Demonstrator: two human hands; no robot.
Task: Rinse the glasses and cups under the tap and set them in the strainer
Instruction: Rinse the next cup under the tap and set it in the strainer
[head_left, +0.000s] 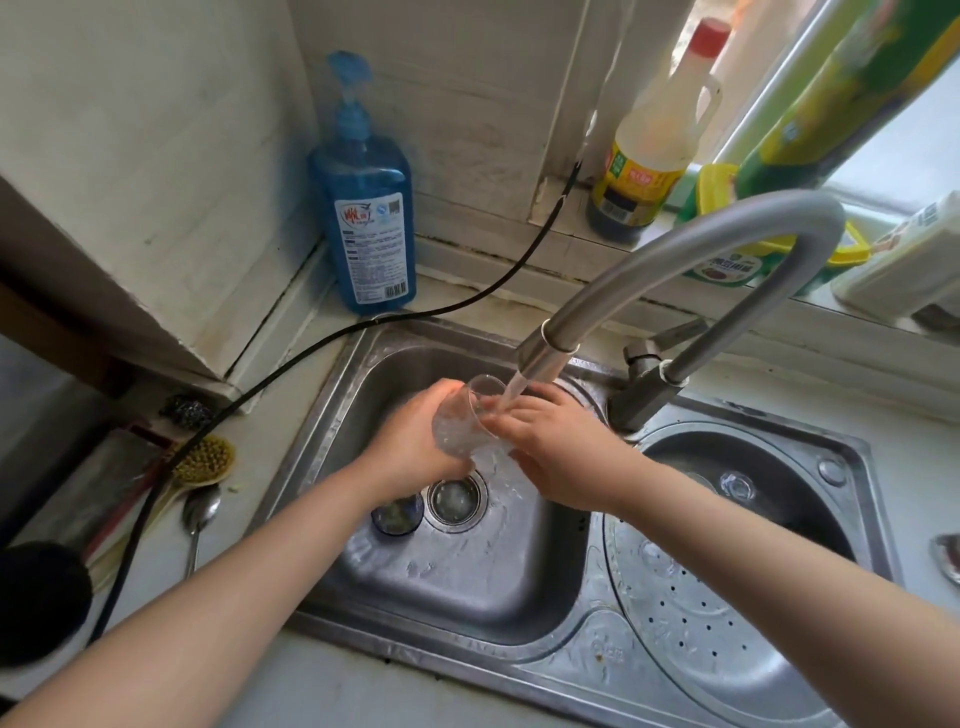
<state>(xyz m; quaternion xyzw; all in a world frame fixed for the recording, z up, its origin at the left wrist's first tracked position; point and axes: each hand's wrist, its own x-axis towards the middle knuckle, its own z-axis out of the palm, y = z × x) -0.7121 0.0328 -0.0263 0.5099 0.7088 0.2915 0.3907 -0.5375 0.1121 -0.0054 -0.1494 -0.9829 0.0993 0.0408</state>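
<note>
A clear glass tilts under the running tap above the left sink basin. My left hand grips the glass from the left. My right hand pinches its rim side, fingers in the water stream. A dark blue cup lies on the basin floor beside the drain. In the right basin sits a perforated metal strainer; another clear glass stands at its far side.
A blue soap pump bottle stands at the back left corner. A black cable runs across the counter. A brush and spoon lie left of the sink. Bottles crowd the windowsill.
</note>
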